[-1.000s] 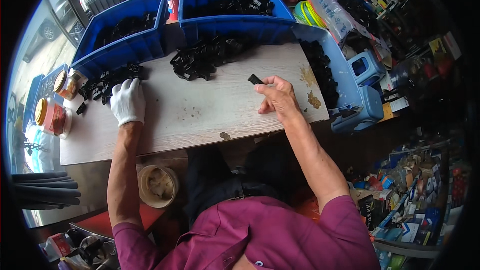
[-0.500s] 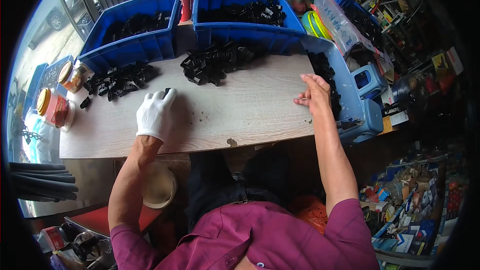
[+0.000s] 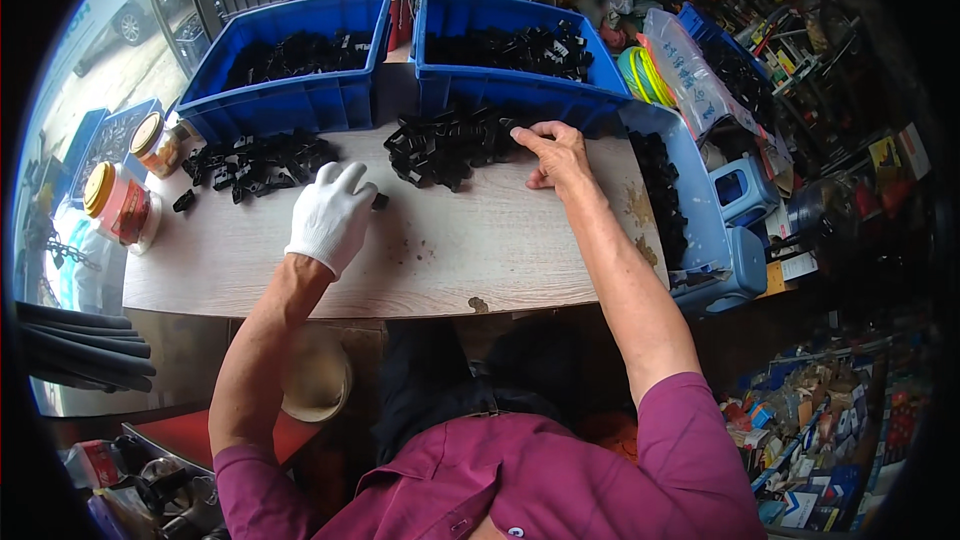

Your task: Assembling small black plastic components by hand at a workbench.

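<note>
Toward the far edge of the desk (image 3: 440, 260), a heap of black plastic parts (image 3: 450, 145) is touched at its right end by the bare right hand (image 3: 555, 155), fingers spread and pressed on the pieces, nothing clenched. A smaller pile of black parts (image 3: 255, 160) lies just beyond the gloved left hand (image 3: 330, 215), which rests flat and loose beside one stray black piece (image 3: 380, 201). Both heaps run along the far edge, under two blue bins (image 3: 290, 100). Bare desk is left along the near edge.
</note>
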Demonstrator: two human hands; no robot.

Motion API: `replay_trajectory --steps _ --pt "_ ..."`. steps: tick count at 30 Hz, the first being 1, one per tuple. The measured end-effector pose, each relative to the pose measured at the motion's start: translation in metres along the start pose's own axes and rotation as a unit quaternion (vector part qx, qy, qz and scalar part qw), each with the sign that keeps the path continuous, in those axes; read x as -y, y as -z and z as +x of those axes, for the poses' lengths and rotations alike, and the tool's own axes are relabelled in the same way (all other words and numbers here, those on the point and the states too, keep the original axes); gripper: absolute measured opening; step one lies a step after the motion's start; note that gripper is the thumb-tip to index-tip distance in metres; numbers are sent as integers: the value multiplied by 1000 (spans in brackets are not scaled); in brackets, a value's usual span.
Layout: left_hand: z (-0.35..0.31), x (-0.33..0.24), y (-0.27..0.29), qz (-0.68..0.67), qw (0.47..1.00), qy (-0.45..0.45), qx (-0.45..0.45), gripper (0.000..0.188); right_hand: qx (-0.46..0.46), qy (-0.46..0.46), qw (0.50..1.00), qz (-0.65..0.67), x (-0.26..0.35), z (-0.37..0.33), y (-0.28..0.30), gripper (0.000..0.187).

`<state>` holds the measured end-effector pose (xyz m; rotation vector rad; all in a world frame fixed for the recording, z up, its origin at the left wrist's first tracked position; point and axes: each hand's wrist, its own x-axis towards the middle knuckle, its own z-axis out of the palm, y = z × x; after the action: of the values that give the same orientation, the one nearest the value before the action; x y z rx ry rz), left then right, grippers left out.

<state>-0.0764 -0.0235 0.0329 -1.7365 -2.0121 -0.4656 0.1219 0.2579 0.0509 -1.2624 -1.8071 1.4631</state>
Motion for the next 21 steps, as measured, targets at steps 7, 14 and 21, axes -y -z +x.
replay_trajectory --steps 7,14,21 --pt "3 -4 -16 -55 998 -27 -17 21 5 18 1000 -9 -10 3 -5 37" --pt "4 -15 -22 -106 994 -13 -29 16 28 -26 992 119 -16 -21 18 35" --pt "2 -54 -25 -392 881 265 -18 28 101 -40 972 208 -26 -82 -6 34"
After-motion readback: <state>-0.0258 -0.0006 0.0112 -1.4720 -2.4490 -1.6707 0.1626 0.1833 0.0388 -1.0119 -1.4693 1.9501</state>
